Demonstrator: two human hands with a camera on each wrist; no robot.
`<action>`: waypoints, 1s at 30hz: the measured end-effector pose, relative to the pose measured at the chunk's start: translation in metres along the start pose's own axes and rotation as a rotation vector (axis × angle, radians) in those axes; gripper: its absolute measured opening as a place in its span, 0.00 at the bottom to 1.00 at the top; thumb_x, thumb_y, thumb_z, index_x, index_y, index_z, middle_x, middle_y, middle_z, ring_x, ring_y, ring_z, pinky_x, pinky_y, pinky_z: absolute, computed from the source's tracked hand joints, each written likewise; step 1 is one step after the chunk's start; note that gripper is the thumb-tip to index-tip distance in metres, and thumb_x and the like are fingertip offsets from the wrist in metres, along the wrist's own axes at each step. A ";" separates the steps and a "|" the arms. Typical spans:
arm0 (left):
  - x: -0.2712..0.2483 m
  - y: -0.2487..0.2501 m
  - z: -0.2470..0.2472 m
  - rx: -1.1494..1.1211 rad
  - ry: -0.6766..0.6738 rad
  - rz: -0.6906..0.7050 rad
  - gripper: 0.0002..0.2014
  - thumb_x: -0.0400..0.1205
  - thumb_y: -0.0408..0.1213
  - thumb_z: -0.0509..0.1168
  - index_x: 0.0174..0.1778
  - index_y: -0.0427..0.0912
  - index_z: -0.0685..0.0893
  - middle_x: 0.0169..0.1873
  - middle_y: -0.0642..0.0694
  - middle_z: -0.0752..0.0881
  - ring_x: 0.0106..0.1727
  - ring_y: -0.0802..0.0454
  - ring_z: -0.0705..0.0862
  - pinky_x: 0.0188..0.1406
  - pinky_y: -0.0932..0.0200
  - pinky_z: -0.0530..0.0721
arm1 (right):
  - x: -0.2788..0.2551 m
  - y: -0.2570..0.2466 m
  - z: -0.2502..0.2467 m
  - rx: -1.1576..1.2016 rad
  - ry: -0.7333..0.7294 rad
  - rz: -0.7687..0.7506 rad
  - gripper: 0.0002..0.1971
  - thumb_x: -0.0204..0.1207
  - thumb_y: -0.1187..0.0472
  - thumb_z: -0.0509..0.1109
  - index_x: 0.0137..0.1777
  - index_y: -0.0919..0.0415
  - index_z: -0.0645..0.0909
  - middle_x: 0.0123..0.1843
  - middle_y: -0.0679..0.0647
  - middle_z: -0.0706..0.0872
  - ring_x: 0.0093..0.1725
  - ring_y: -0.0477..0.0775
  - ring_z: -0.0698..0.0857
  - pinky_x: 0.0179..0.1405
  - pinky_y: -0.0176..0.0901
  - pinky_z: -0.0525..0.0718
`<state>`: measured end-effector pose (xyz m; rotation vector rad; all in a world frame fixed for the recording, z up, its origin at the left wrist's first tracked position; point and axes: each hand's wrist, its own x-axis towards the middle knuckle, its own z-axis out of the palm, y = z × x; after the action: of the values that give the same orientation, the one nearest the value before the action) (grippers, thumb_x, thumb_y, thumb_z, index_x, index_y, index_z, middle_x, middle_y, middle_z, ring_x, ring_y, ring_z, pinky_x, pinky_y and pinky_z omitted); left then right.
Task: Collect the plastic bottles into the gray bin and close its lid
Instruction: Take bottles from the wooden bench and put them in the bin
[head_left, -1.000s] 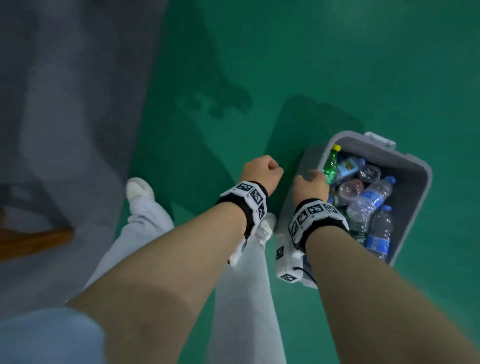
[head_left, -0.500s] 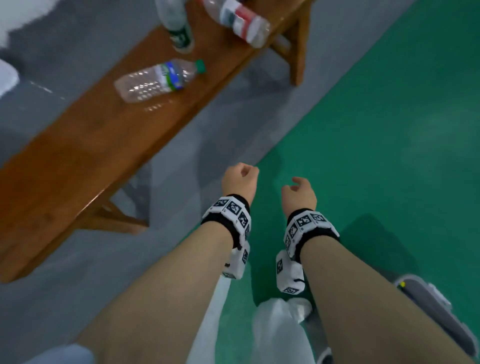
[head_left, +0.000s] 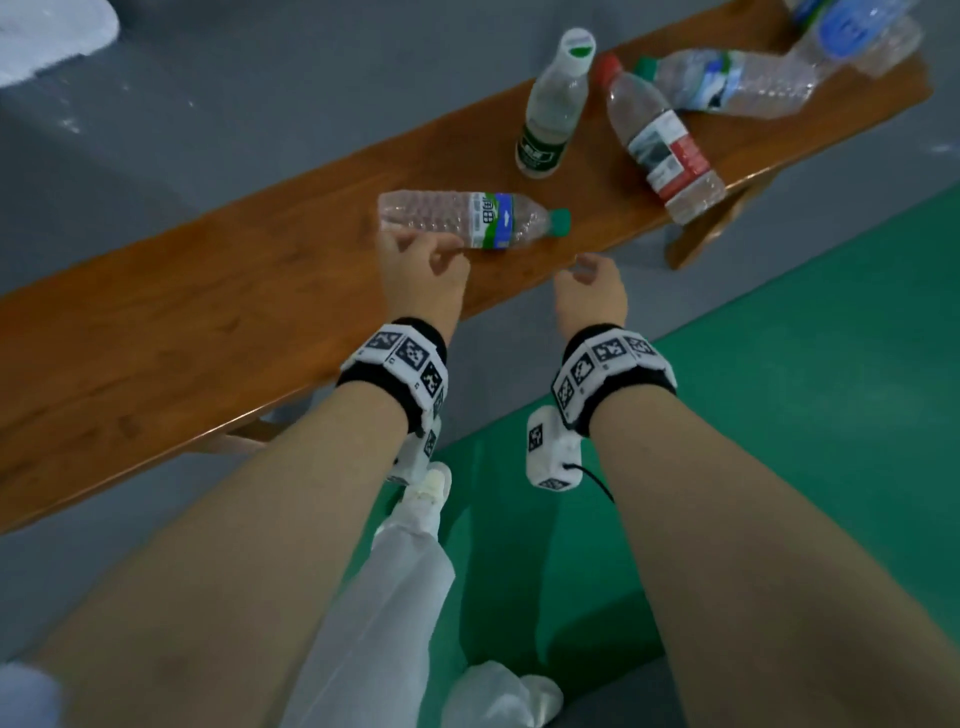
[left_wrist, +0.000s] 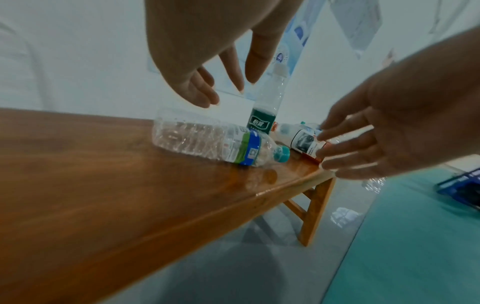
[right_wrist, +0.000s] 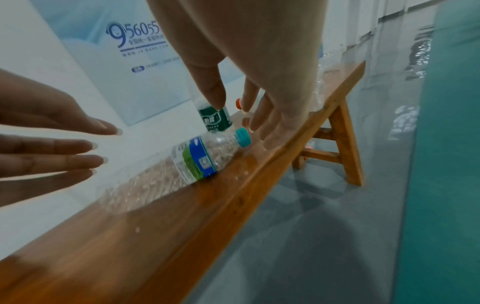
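Bottle (head_left: 467, 220) lying on bench (head_left: 208, 322) | L hand (head_left: 421, 270) just above – fingers loose | R hand (head_left: 589, 296) empty, near cap

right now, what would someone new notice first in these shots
Both hands, the left hand and the right hand, reach open and empty toward a long wooden bench. Just beyond the left fingers lies a clear bottle with a teal cap. Farther right, a green-label bottle stands upright beside a red-label bottle on its side.
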<state>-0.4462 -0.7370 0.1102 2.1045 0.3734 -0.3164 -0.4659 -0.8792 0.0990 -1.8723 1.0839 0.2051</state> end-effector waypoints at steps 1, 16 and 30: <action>0.011 0.004 0.001 0.030 -0.007 0.031 0.08 0.80 0.35 0.68 0.53 0.44 0.85 0.64 0.46 0.67 0.59 0.59 0.74 0.62 0.77 0.72 | 0.010 -0.011 0.005 0.019 0.020 -0.018 0.20 0.78 0.60 0.66 0.71 0.55 0.74 0.65 0.53 0.82 0.61 0.54 0.82 0.58 0.44 0.78; 0.117 -0.010 0.028 0.772 -0.186 0.185 0.34 0.72 0.37 0.72 0.74 0.49 0.68 0.76 0.37 0.58 0.79 0.36 0.56 0.77 0.43 0.59 | 0.104 -0.084 0.058 0.199 0.043 -0.193 0.46 0.63 0.60 0.83 0.80 0.56 0.63 0.75 0.50 0.75 0.74 0.49 0.74 0.73 0.44 0.74; 0.096 -0.040 0.033 0.850 -0.033 0.242 0.33 0.72 0.39 0.70 0.73 0.52 0.68 0.67 0.41 0.70 0.74 0.38 0.64 0.76 0.43 0.58 | 0.119 -0.090 0.074 0.225 0.073 -0.321 0.31 0.68 0.54 0.80 0.69 0.56 0.73 0.60 0.45 0.82 0.55 0.40 0.81 0.38 0.15 0.75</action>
<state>-0.3759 -0.7307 0.0269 2.9324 -0.0700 -0.4102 -0.3067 -0.8767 0.0512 -1.8285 0.8018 -0.1646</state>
